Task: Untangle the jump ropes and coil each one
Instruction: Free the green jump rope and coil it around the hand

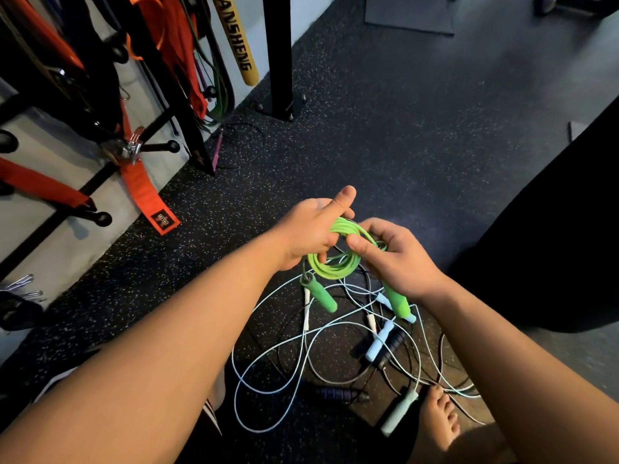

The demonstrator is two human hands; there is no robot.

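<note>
Both our left hand and right hand are pinching the green coil just above the floor tangle; we are judging that its dangling handles are risking snagging there.

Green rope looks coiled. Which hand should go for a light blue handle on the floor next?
Right, probably. The right hand is nearer the light blue handle, which lies just below it in view, while the left hand has fingers hooked in the green coil and could keep it.
</note>
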